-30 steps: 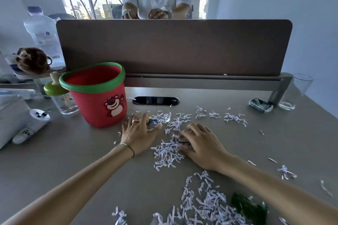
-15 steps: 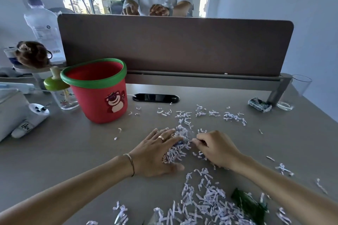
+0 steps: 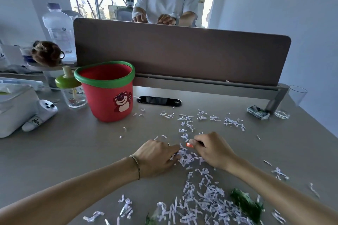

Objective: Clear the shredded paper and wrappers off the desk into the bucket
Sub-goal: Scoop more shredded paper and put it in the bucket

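Grey desk (image 3: 76,155) still littered – shreds (image 3: 210,199) everywhere, green wrapper (image 3: 246,203) untouched. Bucket (image 3: 108,93) back left, contents hidden. Left hand (image 3: 157,157) and right hand (image 3: 214,151) clutching one small pile (image 3: 186,157) – barely started, probably.

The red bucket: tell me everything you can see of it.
The red bucket stands upright on the desk, left of centre, just in front of the divider panel. Its wall is red, looks like smooth plastic and tapers toward the base. A thick green rim rings the open mouth, and a pink cartoon bear is printed on the front. The visible inside looks bare red. Neither hand touches it; a few paper shreds lie beside its base.
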A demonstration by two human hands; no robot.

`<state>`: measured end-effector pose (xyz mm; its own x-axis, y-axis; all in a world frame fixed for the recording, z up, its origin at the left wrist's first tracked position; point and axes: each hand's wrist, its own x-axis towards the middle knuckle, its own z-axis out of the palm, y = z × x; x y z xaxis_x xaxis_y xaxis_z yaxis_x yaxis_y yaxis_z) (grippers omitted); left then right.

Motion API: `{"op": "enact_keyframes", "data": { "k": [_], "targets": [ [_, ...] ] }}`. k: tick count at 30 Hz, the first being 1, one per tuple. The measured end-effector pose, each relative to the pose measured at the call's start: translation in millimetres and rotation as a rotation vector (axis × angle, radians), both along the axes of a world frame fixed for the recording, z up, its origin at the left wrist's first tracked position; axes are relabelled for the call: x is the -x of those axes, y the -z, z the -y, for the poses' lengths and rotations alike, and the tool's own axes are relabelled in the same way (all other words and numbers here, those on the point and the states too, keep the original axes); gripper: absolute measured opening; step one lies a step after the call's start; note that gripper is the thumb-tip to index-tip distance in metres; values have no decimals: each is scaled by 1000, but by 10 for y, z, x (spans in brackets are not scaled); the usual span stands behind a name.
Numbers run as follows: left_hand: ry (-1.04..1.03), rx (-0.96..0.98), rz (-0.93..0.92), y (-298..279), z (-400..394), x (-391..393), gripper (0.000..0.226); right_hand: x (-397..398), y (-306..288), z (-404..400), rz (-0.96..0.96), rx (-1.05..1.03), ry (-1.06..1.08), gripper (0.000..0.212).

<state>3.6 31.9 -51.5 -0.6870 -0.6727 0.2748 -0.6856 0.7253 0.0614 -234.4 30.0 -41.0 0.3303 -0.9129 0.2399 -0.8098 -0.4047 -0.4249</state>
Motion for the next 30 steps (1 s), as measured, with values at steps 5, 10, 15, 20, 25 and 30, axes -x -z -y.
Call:
{"op": "enact_keyframes", "data": {
  "k": [5, 10, 15, 20, 25, 30],
  "targets": [
    [-155, -53, -64, -189, 103, -77, 31, -92, -141, 58, 106, 26, 12, 53],
    [-236, 60, -139, -611, 270, -170, 32, -335, -512, 259, 136, 109, 4, 56],
    [-281, 197, -199, -1210, 422, -362, 32, -705, -1076, 463, 150, 151, -17, 56],
    [-314, 271, -290, -1702, 704, -697, 36, -1083, -1449, 800, 151, 220, -32, 51],
    [-440, 259, -320, -1984, 1121, -1089, 37, -1532, -1615, 1151, 148, 210, -55, 47],
    [-543, 153, -294, -1974, 1481, -1376, 40, -1783, -1672, 1254, 194, 134, -55, 47]
  ]
}}
